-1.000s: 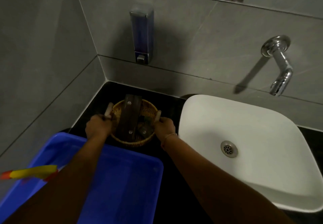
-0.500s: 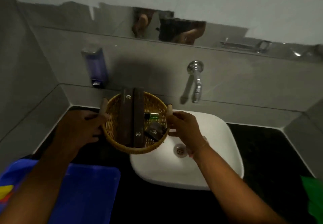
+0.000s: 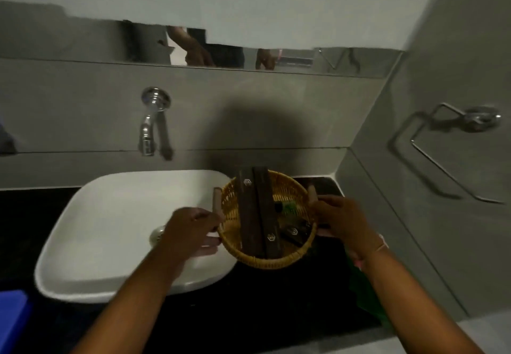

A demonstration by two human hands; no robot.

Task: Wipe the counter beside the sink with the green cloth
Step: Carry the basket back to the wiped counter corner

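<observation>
A round wicker basket with two dark brown boxes and small dark packets in it hangs over the right edge of the white sink and the black counter. My left hand grips its left handle and my right hand grips its right handle. The green cloth lies on the counter at the right, partly hidden under my right forearm.
A chrome tap comes out of the grey wall above the sink. A metal towel ring hangs on the right wall. A blue tub shows at the bottom left edge. A mirror strip runs along the wall.
Both hands lifted the basket off the counter left of the sink and carried it rightward across the sink to the right side. The view swung right with it.
</observation>
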